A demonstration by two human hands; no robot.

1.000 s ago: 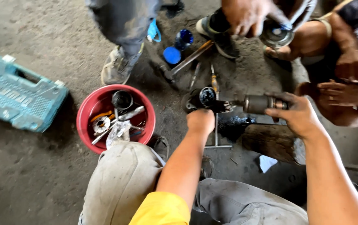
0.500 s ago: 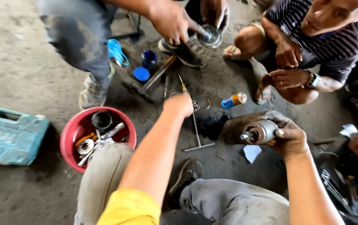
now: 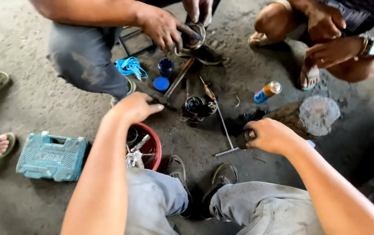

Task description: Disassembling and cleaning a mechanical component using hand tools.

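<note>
The left hand reaches forward over the floor with fingers curled loosely downward, gripping nothing; its fingertips are just short of a long dark metal bar. The right hand is clenched around a small dark cylindrical metal part, held low over the floor beside the foot of a thin T-shaped steel rod.

Beyond the right hand stands a small spray can with a blue base, orange band and silver cap — lying tilted. Beyond the left hand sit a dark blue open jar and its round blue lid. Below the left arm is a red round plastic bowl of metal parts; farther left, a closed teal plastic tool case.

The stained grey concrete floor is oily between the hands, where a black greasy machine part rests. Another person's hands work just ahead — open floor lies mostly to the left.
</note>
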